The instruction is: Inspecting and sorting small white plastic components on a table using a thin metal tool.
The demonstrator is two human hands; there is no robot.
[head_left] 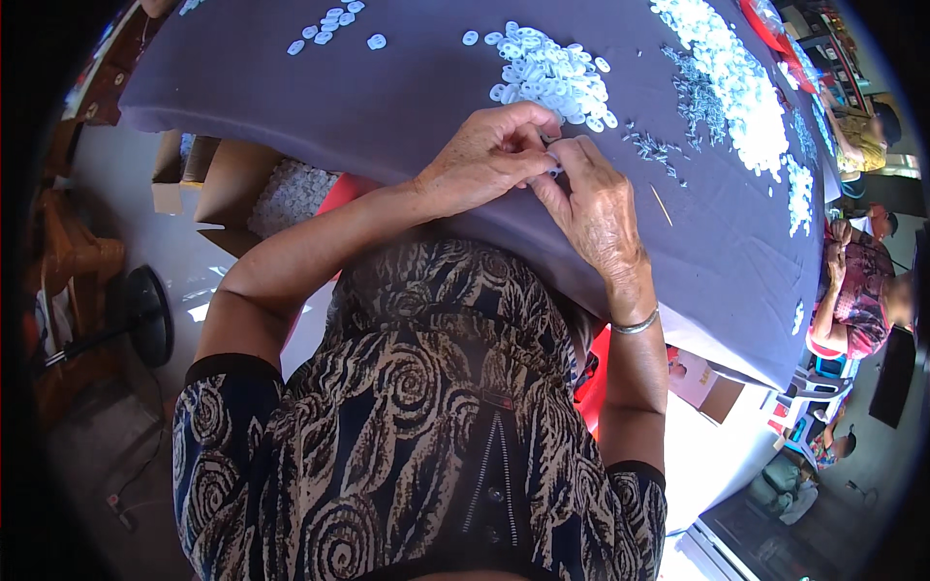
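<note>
Two bare hands meet at the near edge of a table covered in dark purple-grey cloth [387, 97]. The left hand [489, 160] is curled, its fingertips pinched together against those of the right hand [593, 203]; between them sits one tiny pale part [554, 167], mostly hidden, so its shape cannot be told. The right hand's thumb and forefinger close on that same spot. One silver metal bangle [635, 324] circles the right wrist.

Just beyond the hands on the cloth lies one dense heap of small white plastic rings [550, 73], far too many to count. To the heap's left sits a looser scatter of the same white rings [331, 21], roughly a dozen. To its right run one long band of white rings [736, 87] and a sprinkle of small grey metal pieces [654, 147]. One thin pale stick [661, 205] lies alone on the cloth, right of the right hand.

Below the table's left edge stand open brown cardboard boxes [232, 179], one showing white contents. At the far right sit at least two other people [857, 290].
</note>
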